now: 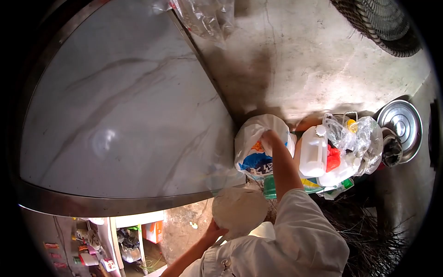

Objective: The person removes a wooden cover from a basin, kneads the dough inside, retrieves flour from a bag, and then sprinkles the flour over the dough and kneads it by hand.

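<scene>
- Disc, round, flat, off-white: six o'clock [241, 211], rim gripped by left hand [216, 232].
- Right hand [266, 137], apart, in white, blue-printed plastic bag [260, 159], three o'clock; grip hidden, cannot tell.

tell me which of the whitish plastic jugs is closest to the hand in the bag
The jug right beside the bag, nearest the right hand; the other jug is farther from the bag, beyond it.

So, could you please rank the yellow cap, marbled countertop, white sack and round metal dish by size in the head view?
1. Marbled countertop
2. White sack
3. Round metal dish
4. Yellow cap
</scene>
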### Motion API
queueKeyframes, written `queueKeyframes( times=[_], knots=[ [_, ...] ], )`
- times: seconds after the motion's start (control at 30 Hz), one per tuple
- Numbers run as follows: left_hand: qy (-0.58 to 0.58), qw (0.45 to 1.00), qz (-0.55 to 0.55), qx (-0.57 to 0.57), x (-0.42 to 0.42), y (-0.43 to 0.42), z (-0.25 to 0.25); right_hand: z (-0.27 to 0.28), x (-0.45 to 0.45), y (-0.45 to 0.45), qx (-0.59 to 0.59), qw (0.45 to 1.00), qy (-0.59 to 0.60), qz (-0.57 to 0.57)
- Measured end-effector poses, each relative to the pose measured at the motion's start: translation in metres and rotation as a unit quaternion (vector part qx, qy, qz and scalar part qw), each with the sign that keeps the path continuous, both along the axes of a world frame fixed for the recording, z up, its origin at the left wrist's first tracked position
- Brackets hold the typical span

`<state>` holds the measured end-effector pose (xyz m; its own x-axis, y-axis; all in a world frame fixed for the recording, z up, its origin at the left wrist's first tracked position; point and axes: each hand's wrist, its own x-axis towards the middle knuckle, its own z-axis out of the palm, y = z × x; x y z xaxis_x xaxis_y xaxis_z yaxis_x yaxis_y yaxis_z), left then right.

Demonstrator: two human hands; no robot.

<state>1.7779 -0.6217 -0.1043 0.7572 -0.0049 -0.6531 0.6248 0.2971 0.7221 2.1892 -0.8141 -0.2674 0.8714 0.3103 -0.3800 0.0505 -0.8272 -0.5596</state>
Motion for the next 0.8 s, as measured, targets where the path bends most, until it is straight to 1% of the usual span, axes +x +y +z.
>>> queueKeyframes(
  times=[0.03, 0.1, 0.2, 0.27, 0.37, 0.4, 0.5, 0.53, 0.57, 0.6, 0.63, 0.67, 0.73, 0.77, 0.8],
  knots=[
    [-0.015, 1.0, 0.001, 0.0, -0.002, 0.003, -0.004, -0.012, -0.003, -0.007, 0.039, 0.999, 0.016, -0.03],
    [-0.024, 1.0, 0.0, 0.001, -0.007, 0.01, -0.016, -0.021, -0.005, -0.01, 0.077, 0.988, 0.041, -0.127],
    [-0.019, 1.0, -0.018, -0.014, -0.013, 0.018, -0.028, -0.026, -0.007, -0.003, 0.086, 0.948, 0.055, -0.302],
    [-0.002, 1.0, -0.016, -0.007, -0.013, 0.019, -0.032, -0.027, -0.006, 0.01, 0.097, 0.918, 0.054, -0.381],
    [0.021, 0.998, -0.051, -0.031, -0.013, 0.025, -0.042, -0.031, -0.004, 0.029, 0.106, 0.883, 0.054, -0.455],
    [0.029, 0.997, -0.063, -0.036, -0.012, 0.025, -0.044, -0.035, -0.004, 0.033, 0.109, 0.877, 0.057, -0.464],
    [0.038, 0.996, -0.056, -0.055, -0.007, 0.021, -0.041, -0.05, -0.003, 0.041, 0.157, 0.867, 0.077, -0.467],
    [0.031, 0.997, -0.052, -0.052, -0.004, 0.018, -0.039, -0.057, -0.003, 0.049, 0.304, 0.784, 0.06, -0.538],
    [0.024, 0.997, -0.048, -0.049, -0.001, 0.016, -0.038, -0.069, -0.001, 0.055, 0.442, 0.675, 0.037, -0.59],
    [0.027, 0.997, -0.053, -0.049, 0.001, 0.014, -0.038, -0.085, 0.003, 0.057, 0.565, 0.544, 0.012, -0.621],
    [0.048, 0.997, -0.053, -0.04, 0.0, 0.014, -0.037, -0.101, 0.004, 0.055, 0.562, 0.541, 0.012, -0.625],
    [0.068, 0.996, -0.052, -0.031, 0.0, 0.012, -0.037, -0.11, 0.005, 0.051, 0.505, 0.671, -0.02, -0.543],
    [0.069, 0.996, -0.041, -0.046, 0.0, 0.009, -0.037, -0.127, 0.004, 0.046, 0.429, 0.782, -0.05, -0.449],
    [0.066, 0.996, -0.026, -0.059, -0.001, 0.009, -0.039, -0.105, 0.001, 0.043, 0.311, 0.864, 0.01, -0.397],
    [0.071, 0.995, -0.028, -0.06, -0.003, 0.011, -0.045, -0.089, -0.004, 0.041, 0.187, 0.922, 0.073, -0.332]
  ],
)
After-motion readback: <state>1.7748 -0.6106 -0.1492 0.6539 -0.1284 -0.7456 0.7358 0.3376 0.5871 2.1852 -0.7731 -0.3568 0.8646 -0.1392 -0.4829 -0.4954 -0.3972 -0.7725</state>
